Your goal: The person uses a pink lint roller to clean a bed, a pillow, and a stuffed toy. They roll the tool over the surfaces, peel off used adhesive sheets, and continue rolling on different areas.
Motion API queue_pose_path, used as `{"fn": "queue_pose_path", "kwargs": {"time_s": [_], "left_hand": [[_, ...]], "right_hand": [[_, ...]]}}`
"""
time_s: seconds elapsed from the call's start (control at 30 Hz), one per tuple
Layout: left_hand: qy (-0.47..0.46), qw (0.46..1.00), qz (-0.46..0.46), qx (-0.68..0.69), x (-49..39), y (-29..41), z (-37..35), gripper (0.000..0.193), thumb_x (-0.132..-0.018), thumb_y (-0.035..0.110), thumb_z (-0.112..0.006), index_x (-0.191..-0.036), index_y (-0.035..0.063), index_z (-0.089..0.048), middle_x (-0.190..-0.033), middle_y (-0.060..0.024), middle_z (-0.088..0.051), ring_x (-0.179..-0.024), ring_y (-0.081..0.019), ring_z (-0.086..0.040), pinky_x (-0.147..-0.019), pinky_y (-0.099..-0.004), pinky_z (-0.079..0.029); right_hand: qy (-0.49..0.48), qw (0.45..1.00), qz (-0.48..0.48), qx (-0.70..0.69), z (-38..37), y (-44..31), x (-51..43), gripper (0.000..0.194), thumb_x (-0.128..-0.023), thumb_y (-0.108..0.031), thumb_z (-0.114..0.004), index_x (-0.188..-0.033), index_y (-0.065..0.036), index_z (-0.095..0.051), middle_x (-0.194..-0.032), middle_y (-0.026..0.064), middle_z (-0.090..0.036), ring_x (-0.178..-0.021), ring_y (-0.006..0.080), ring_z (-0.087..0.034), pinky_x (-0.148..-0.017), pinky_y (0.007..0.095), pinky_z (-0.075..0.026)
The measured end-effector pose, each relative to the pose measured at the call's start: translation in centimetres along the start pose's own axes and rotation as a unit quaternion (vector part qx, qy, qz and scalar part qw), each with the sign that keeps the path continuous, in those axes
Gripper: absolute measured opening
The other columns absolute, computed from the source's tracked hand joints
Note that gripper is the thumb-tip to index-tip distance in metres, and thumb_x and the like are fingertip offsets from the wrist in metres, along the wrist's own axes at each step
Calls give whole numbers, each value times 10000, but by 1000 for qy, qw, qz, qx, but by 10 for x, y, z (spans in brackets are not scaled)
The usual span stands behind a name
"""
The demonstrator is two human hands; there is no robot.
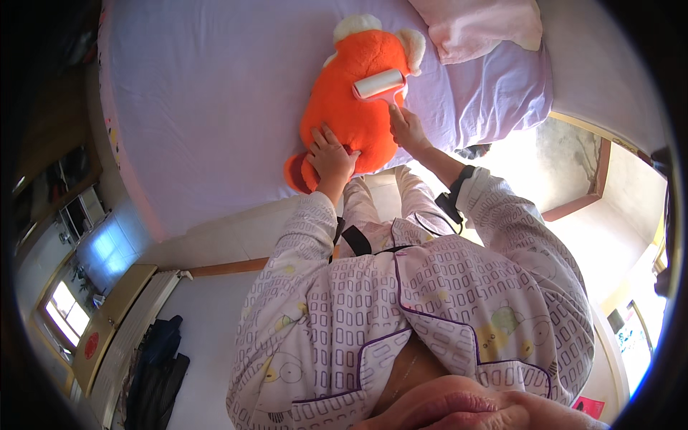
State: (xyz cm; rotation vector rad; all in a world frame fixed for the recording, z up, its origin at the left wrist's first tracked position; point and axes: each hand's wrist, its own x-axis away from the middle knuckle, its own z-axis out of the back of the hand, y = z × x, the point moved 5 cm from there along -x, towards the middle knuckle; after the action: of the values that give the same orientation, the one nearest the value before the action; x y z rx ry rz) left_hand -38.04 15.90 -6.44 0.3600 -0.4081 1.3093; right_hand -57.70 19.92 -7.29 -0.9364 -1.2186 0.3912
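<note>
An orange plush toy (344, 107) with white ears and a striped tail lies on the bed near its front edge, its ears pointing away from me. My left hand (331, 157) presses flat on the lower end of the toy, fingers spread, beside the tail (301, 173). In my right hand (409, 129) is the handle of a lint roller (379, 84). The roller's white cylinder rests on or just above the toy's upper back; I cannot tell whether it touches.
A lavender sheet (215, 107) covers the bed. At the upper right is a pink pillow (484, 27). A radiator (134, 328) and dark clothes (156, 371) are at the lower left, near a wooden door (107, 328). Bright light falls from the right.
</note>
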Motion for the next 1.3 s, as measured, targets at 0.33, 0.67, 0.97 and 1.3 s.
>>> {"fn": "queue_pose_path", "kwargs": {"time_s": [0.33,0.67,0.97,1.3], "left_hand": [[7,1000,-8,-17,-1,10,-14,1147,-681,516,-794,-1502,45,-146,-1519,-209,-204,-1193,-369,-447,-957,-536,-391],[-52,996,23,70,-26,-5,-8,1172,-677,514,-794,-1501,43,-106,-1512,-224,-192,-1320,-423,-349,-1014,-531,-396],[-42,998,31,47,-21,-2,-2,1151,-671,500,-812,-1512,103,-134,-1524,-170,-194,-1284,-374,-408,-971,-539,-425],[-7,996,1,88,-20,-22,4,1161,-631,499,-834,-1504,104,-179,-1523,-189,-233,-1301,-400,-396,-1015,-516,-420]], "right_hand": [[31,995,-37,89,2,-85,-176,496,-933,-543,-480,-769,-77,-525,-576,26,-462,-425,144,-427,-380,301,-312],[-14,972,-65,-226,36,42,-27,535,-963,-576,-414,-703,-109,-436,-542,-4,-359,-412,118,-324,-388,282,-242],[-76,992,20,-96,30,16,53,400,-1011,-415,-458,-852,-65,-568,-632,-59,-431,-529,40,-395,-453,217,-329],[-89,991,34,92,9,73,43,516,-981,-470,-475,-837,9,-598,-618,72,-533,-607,160,-520,-580,357,-434]]}}
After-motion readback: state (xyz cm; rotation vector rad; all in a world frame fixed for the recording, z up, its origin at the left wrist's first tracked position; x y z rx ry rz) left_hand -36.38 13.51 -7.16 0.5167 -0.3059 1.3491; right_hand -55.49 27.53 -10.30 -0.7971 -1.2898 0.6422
